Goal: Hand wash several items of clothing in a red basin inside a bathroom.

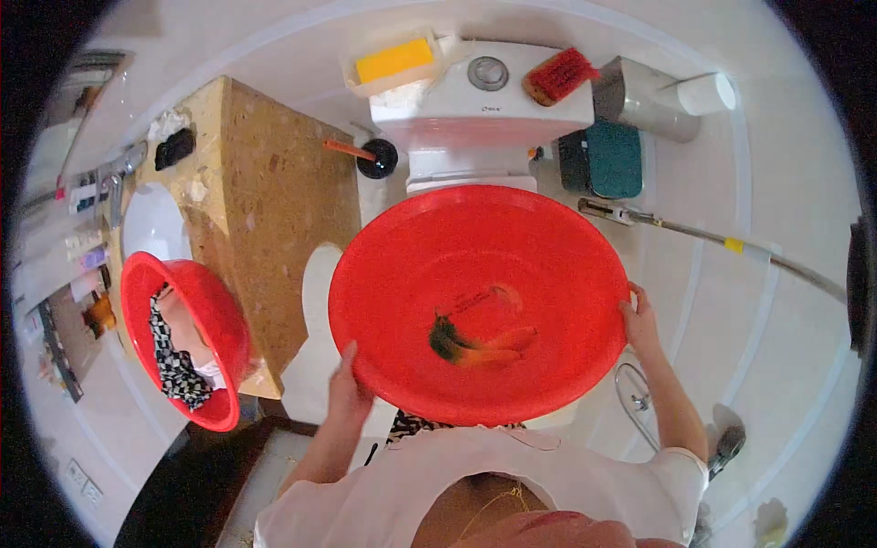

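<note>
A large red plastic basin (548, 247) is held in front of me with its inside facing up. Its bottom carries a printed picture in green and orange. My left hand (347, 393) grips the rim at the near left, and my right hand (639, 324) has hold of the right side. The fingers of both hands are partly hidden behind the rim. To the left, a smaller red basin (239, 320) sits tilted on the sink counter, with a black-and-white checked cloth (178, 370) and a pale cloth (181, 324) in it.
Beyond the basin stands a white toilet (429, 114), with a yellow block (395, 61) and a red-bristled brush (560, 78) on its tank. A mop handle (703, 236) leans at the right. The tan stone counter (274, 173) rises at the left, near a dark holder (377, 159).
</note>
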`<act>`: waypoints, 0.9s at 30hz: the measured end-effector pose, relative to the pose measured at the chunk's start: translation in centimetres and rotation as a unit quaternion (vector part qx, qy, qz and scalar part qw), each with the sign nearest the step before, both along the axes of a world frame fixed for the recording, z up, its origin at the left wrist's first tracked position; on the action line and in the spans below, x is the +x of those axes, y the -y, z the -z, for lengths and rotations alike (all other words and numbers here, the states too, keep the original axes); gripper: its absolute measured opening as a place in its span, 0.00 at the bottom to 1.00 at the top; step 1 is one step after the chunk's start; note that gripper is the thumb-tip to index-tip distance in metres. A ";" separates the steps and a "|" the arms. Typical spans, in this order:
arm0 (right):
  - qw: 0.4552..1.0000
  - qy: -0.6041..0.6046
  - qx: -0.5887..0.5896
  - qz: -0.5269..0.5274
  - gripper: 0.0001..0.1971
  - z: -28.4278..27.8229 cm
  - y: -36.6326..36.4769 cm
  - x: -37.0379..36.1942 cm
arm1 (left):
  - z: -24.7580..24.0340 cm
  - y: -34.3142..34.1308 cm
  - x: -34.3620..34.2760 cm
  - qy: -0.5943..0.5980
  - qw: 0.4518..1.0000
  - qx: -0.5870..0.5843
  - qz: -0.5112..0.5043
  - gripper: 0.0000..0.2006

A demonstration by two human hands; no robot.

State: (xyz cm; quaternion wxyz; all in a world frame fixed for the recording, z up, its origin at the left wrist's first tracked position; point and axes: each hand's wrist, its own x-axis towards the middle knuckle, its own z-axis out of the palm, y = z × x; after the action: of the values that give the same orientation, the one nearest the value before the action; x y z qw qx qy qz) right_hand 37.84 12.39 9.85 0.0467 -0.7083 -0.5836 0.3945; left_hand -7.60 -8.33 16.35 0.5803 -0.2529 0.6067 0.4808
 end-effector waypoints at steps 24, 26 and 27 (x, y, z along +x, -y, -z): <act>0.741 0.498 0.283 0.350 0.25 -21.7 32.2 45.6 | -0.8 8.0 4.6 0.015 0.997 0.041 0.057 0.20; 0.856 0.185 0.211 0.435 0.26 -23.4 34.0 54.1 | -0.4 7.8 5.0 0.020 0.996 0.038 0.079 0.21; 0.875 0.202 0.179 0.401 0.26 -22.8 33.7 55.2 | -0.2 7.8 5.0 0.009 0.995 0.040 0.088 0.21</act>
State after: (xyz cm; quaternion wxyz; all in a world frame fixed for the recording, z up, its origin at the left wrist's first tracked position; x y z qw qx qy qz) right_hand 93.00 -21.30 32.64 0.2078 -0.9253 -0.3071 0.0790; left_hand -2.55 -16.09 16.60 0.6350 -0.1797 0.6020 0.4495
